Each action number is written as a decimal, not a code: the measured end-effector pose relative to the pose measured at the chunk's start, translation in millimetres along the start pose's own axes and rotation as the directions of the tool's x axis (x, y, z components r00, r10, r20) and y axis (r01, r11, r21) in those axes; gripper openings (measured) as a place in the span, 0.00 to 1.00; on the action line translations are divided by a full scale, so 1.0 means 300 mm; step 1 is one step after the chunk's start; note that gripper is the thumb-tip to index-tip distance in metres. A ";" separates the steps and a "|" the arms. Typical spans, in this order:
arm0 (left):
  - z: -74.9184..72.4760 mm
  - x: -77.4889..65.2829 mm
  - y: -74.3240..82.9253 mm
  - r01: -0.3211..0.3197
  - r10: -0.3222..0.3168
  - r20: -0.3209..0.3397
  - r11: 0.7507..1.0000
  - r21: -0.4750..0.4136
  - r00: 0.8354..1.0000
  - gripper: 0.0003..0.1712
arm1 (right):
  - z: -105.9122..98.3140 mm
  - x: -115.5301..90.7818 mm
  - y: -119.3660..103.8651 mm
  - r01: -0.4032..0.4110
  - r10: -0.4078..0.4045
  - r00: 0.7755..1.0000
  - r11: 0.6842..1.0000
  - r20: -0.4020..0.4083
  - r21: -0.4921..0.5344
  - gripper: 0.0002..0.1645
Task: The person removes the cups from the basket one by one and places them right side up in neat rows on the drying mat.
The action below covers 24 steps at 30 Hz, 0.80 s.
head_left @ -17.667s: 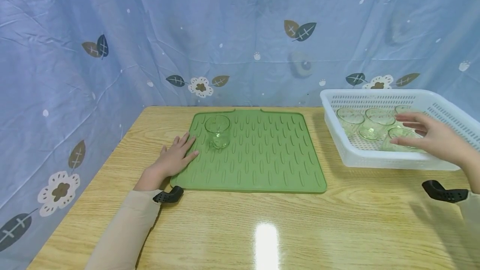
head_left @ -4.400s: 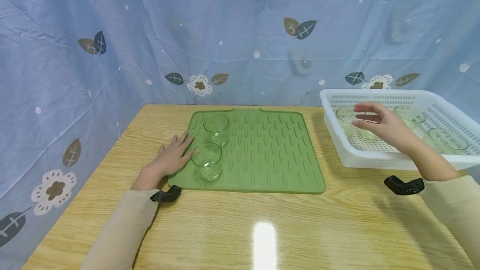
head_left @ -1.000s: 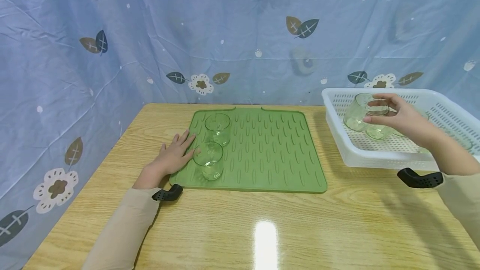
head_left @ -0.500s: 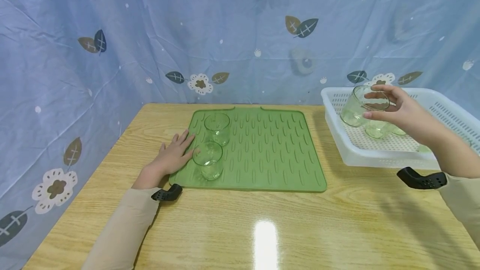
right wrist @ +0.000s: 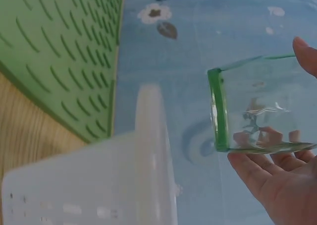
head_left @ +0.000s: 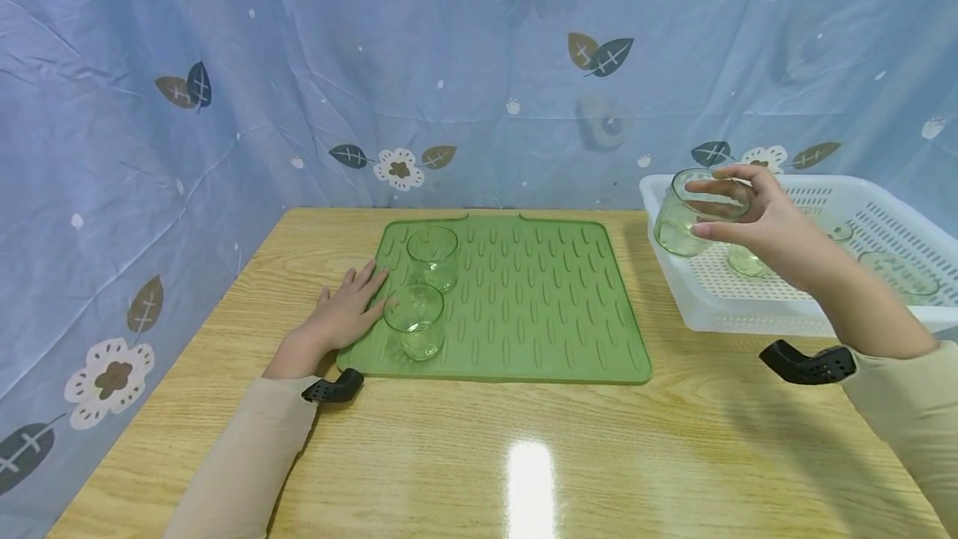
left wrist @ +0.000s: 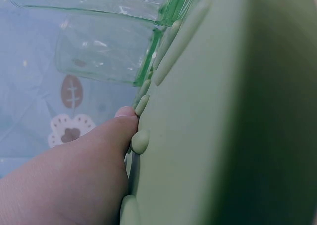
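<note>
My right hand (head_left: 778, 227) grips a clear green-tinted drinking glass (head_left: 684, 219), tilted, above the left end of the white basket (head_left: 748, 316). In the right wrist view the thumb and fingers wrap the glass (right wrist: 257, 111) from opposite sides, with its thick green base to the left. My left hand (head_left: 340, 318) lies with spread fingers on the left edge of the green ribbed mat (head_left: 524, 306). Beside it two glasses stand upright on the mat, a rear glass (head_left: 434, 260) and a front glass (head_left: 415, 323). The left wrist view shows my thumb (left wrist: 109, 140) against the mat.
Several more glasses sit in the basket, among them one glass (head_left: 898, 274) at its right; my right hand partly hides others. A blue patterned curtain (head_left: 479, 73) hangs behind the wooden table (head_left: 599, 456). The basket's left wall stands between the held glass and the mat.
Since the oldest frame, a second glass has come to stand on the mat. In the last second my right hand has lifted a glass in the basket and moved it left. The left hand stays put.
</note>
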<state>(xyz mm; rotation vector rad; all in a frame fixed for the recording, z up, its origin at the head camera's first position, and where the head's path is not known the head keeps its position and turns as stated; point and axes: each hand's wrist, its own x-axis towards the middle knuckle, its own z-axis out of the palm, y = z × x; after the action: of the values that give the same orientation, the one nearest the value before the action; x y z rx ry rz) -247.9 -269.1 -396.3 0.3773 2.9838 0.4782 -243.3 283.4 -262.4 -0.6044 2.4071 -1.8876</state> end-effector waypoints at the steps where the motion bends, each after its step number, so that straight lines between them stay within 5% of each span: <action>1: 0.001 -0.001 -0.001 0.000 0.000 0.002 1.000 0.001 1.000 0.42 | 0.009 0.003 0.002 0.009 -0.009 1.000 0.998 0.008 0.058 0.37; 7: -0.002 -0.002 0.003 0.006 -0.006 0.003 1.000 0.004 1.000 0.41 | 0.062 0.031 0.016 0.067 -0.082 0.995 0.971 0.055 0.230 0.33; 17: -0.004 -0.007 0.011 0.004 -0.004 0.002 1.000 -0.004 1.000 0.42 | 0.140 0.059 0.018 0.051 -0.060 0.992 0.996 0.113 0.078 0.36; 24: -0.006 -0.005 0.013 -0.002 0.001 -0.004 1.000 -0.008 1.000 0.42 | 0.195 0.080 0.009 0.038 -0.047 0.993 0.995 0.104 0.092 0.33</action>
<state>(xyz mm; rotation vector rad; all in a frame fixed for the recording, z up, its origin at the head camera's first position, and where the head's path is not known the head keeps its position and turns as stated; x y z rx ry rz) -245.8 -266.5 -393.3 0.3783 2.9850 0.4920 -251.5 222.0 -275.3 -0.7361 2.2496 -1.9151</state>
